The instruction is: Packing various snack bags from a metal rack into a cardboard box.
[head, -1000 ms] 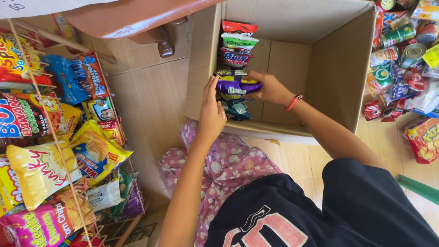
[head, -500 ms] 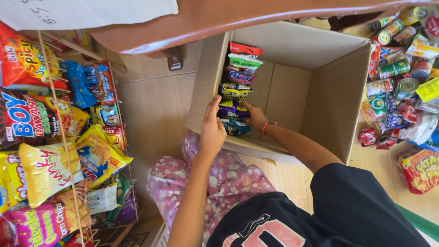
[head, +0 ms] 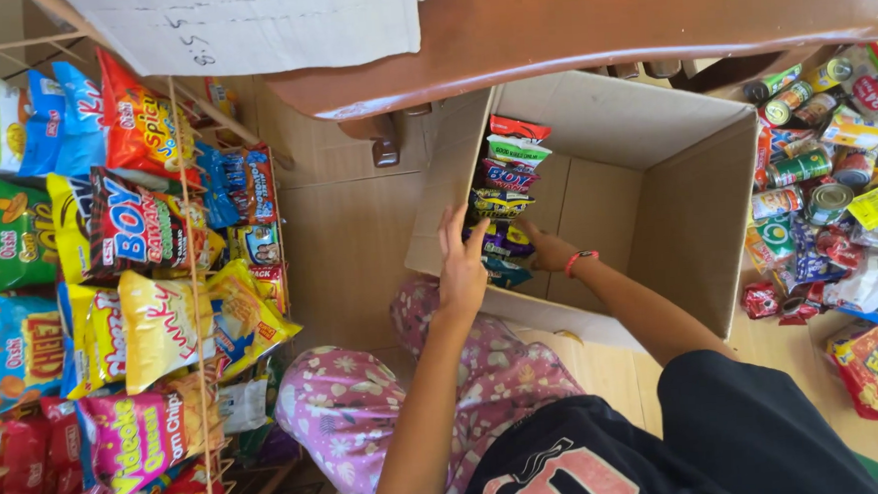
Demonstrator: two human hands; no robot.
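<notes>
Wooden floor boards run under a seated person, with a wire rack of bright snack bags [head: 153, 322] hanging at the left and a heap of cans and packets [head: 827, 197] on the floor at the right. Between them, a large cardboard box [head: 698, 213] lies on its side, open toward the person. A column of small snack packets [head: 507, 198] stands stacked against the box's left inner wall. The left hand [head: 460, 271] rests flat on the box's left edge, fingers together and extended, steadying the wall. The right hand [head: 544, 251] reaches inside to the column's near end; its fingers are hidden behind the packets, so I cannot tell their state. To do this well, keep the wall braced and press the packets snug so the column stays straight.
</notes>
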